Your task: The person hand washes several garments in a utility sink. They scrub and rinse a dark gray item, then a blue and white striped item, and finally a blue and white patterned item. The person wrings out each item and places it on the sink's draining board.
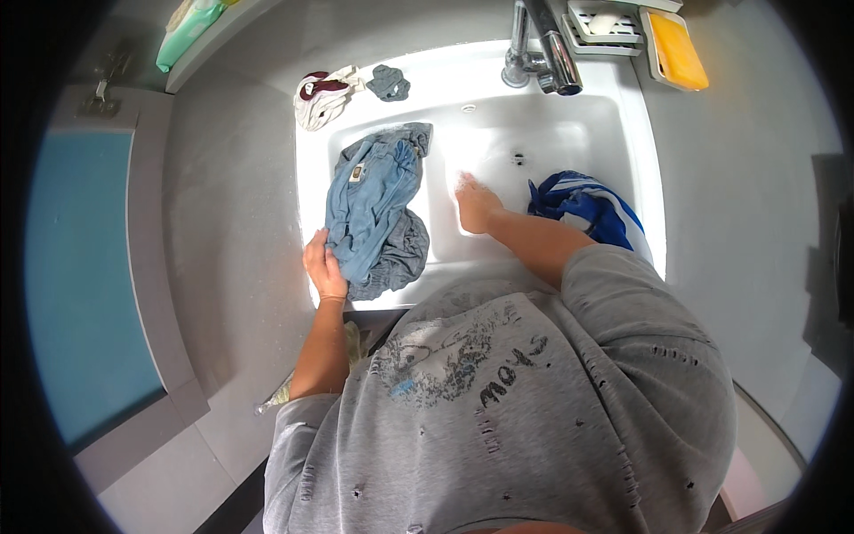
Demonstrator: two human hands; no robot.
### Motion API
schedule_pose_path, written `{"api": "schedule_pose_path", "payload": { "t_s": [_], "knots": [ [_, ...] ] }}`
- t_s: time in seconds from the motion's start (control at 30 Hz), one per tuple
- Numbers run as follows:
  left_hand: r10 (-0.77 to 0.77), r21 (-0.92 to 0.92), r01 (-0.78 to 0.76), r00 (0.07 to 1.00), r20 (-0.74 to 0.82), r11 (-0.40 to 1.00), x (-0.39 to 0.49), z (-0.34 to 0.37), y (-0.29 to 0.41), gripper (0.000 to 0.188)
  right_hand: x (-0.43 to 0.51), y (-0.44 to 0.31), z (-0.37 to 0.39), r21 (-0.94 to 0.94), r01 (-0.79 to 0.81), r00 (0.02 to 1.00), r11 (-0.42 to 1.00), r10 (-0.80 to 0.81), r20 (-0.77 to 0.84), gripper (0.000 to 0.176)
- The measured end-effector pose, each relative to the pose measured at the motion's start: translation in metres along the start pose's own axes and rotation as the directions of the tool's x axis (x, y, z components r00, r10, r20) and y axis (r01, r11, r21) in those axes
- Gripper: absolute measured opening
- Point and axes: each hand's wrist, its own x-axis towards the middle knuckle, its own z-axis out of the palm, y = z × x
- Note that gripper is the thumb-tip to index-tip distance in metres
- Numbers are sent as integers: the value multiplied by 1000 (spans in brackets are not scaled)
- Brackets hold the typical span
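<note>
My left hand [326, 267] rests at the left front edge of a white laundry sink [446, 286], against a bundle of blue and grey garments [373, 207]. Its thumb lies along the cloth; whether the fingers grip it is hard to see. The bundle is heaped on the sink's left part and has a small pale label on it. My right hand [475, 203] is down in the basin, near its left wall, with white suds about the fingertips. No cloth shows in that hand. A blue and white cloth [587, 203] lies in the basin's right front, partly behind my right forearm.
A chrome faucet [560, 63] rises at the back. On the back-left rim lie a white and maroon cloth [325, 97] and a small grey cloth [388, 83]. Soap dishes [604, 27] and a yellow bar [677, 52] sit back right. A green packet [191, 33] is on the left ledge.
</note>
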Motion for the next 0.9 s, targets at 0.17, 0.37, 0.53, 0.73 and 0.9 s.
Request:
{"api": "schedule_pose_path", "payload": {
  "t_s": [0.17, 0.37, 0.53, 0.73, 0.9],
  "knots": [
    [22, -6, -22, 1000, -7, 1000, -1, 2, -3, 38, -17, 29, -16, -178, -99, 972, 979, 134, 192, 58],
    [26, 1, -26, 1000, -15, 1000, -2, 3, -6, 38, -37, 32, -31, -339, -187, 918, 922, 287, 273, 69],
    [25, 10, -25, 1000, -10, 1000, -2, 3, -8, 38, -40, 32, -29, -329, -188, 908, 926, 291, 301, 72],
    [21, 4, -21, 1000, -13, 1000, -2, 3, -8, 37, -41, 29, -31, -318, -231, 911, 920, 319, 261, 73],
    [9, 4, -9, 1000, -15, 1000, -2, 3, -8, 37, -45, 24, -40, -317, -249, 898, 915, 341, 277, 75]
  ]
}}
